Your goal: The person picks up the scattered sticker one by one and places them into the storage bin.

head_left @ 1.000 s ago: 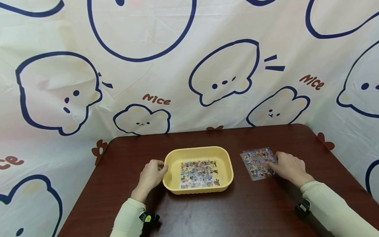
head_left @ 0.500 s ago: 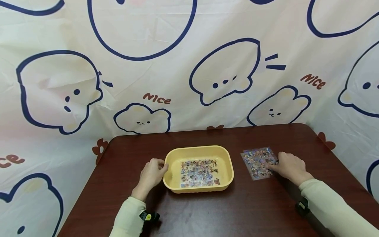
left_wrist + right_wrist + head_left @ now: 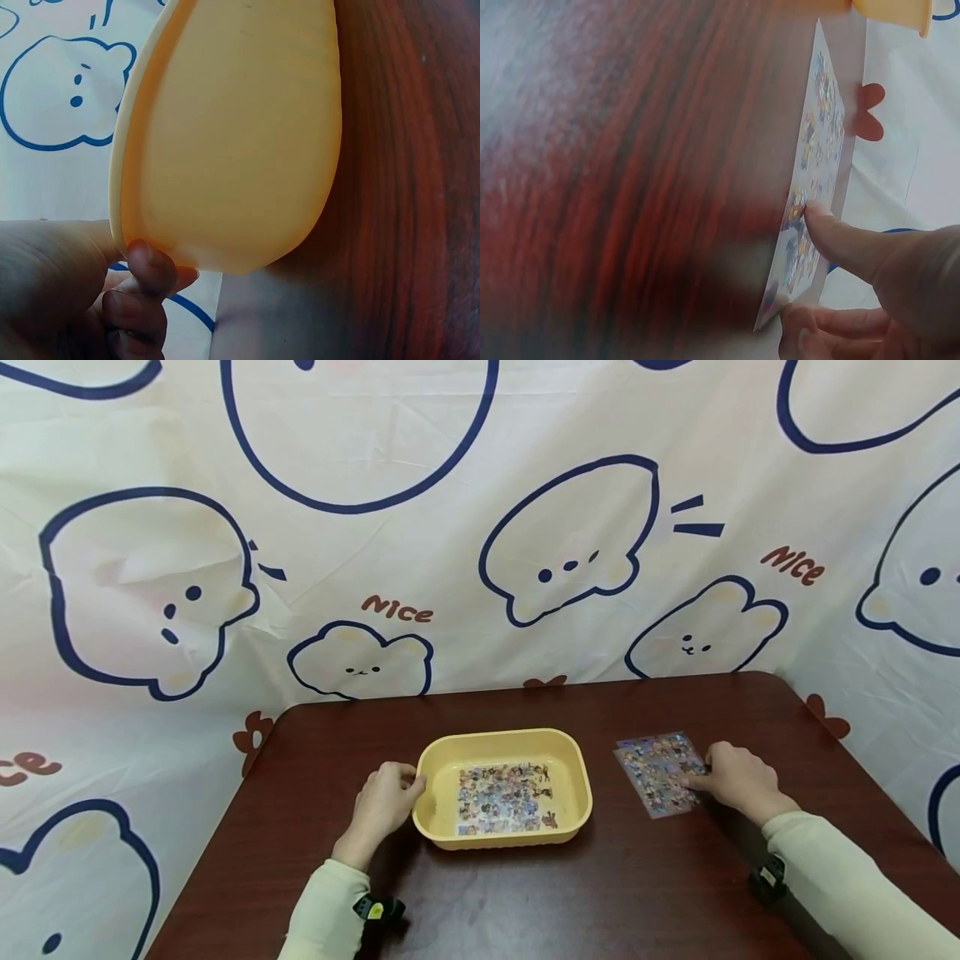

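A pale yellow plastic basin (image 3: 501, 842) stands on the table, with a sheet of small colourful character stickers (image 3: 501, 797) lying flat inside. My left hand (image 3: 385, 807) pinches the basin's left rim; in the left wrist view its fingers (image 3: 150, 264) meet the basin's wall at the lower corner. Right of the basin lie clear sticker sheets (image 3: 658, 774), slightly fanned at the far edge. My right hand (image 3: 738, 782) holds their right edge. In the right wrist view the thumb (image 3: 840, 244) presses on the printed face, while the other fingers are at the edge.
The dark red-brown table (image 3: 510, 902) has rounded far corners. A white cloth printed with blue cartoon outlines (image 3: 450, 552) hangs behind it and along both sides. Dark bands (image 3: 378, 908) sit on both wrists, over pale sleeves.
The sticker sheets at the right have slid slightly to the right, with my right hand on them. My left hand and the basin have stayed in place.
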A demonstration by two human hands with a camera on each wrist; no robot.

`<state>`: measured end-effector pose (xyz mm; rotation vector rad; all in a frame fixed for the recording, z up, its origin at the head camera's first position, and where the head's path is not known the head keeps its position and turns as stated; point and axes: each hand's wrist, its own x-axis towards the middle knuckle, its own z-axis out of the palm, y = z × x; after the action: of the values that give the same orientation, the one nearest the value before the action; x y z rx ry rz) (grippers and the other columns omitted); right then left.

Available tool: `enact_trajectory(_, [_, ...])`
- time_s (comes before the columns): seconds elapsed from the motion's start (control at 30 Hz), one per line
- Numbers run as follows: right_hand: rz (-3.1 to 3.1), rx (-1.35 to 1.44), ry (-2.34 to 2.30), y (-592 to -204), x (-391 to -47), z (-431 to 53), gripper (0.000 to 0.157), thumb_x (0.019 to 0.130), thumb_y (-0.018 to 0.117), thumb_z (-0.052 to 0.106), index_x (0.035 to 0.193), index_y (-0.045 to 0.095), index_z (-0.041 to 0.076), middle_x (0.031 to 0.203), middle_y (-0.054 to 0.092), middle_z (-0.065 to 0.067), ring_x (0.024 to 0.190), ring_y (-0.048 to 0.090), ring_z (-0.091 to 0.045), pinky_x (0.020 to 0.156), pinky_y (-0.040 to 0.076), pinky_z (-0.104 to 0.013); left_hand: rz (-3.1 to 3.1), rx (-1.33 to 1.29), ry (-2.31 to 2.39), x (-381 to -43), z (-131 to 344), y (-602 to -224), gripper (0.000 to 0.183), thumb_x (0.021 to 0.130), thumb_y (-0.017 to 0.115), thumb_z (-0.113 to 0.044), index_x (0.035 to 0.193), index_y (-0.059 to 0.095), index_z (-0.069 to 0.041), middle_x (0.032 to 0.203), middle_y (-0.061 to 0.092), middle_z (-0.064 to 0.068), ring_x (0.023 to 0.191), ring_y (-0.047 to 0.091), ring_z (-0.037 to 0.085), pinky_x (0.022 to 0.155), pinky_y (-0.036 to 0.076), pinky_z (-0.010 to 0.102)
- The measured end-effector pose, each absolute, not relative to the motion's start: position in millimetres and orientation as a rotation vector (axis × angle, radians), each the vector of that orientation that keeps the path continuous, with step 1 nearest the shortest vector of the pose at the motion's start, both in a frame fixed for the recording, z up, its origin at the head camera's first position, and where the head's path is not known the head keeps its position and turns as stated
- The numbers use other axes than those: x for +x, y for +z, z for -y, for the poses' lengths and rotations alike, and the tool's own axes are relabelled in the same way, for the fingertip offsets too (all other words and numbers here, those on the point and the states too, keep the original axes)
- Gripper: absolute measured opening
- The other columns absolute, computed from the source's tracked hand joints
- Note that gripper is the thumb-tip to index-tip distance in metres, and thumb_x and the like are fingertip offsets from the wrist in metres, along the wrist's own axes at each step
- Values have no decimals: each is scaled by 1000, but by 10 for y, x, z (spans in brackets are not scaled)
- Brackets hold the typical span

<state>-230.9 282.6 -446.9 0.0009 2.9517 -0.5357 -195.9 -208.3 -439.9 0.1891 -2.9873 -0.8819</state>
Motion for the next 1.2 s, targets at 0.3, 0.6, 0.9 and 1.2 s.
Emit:
enact_trajectory(0.3, [-2926,34,-552,-4453,-2318,-2849,32,87,78,31,75,60,7,64,52,-3,59,51,-19,52,36,-33,2983,192,-882,-1950,2074,-4398,30,96,65,-26,112,76,-4,98,78,8,81,70,17,72,54,41])
enact_trajectory(0.6, [-2917,23,-545,-4440,-2328,-2856,30,88,77,30,76,61,8,66,55,-4,60,52,-19,53,37,-34,2981,198,-883,-1956,2077,-4405,30,95,65,-26,112,76,-3,98,78,8,82,70,18,73,54,43])
enact_trajectory(0.9, [-2934,18,-509,-4464,-2319,-2828,40,86,77,39,76,59,5,63,49,-5,58,48,-19,51,35,-33,2981,199,-884,-1967,2069,-4396,31,96,64,-27,113,75,-3,98,78,8,82,70,18,73,54,42])
enact_trajectory(1.2, [-2966,56,-505,-4486,-2305,-2761,46,84,80,41,68,52,8,60,42,-3,54,44,-18,48,34,-31,2985,210,-875,-1973,2058,-4403,31,95,65,-27,113,75,-3,99,78,8,84,71,18,75,55,43])
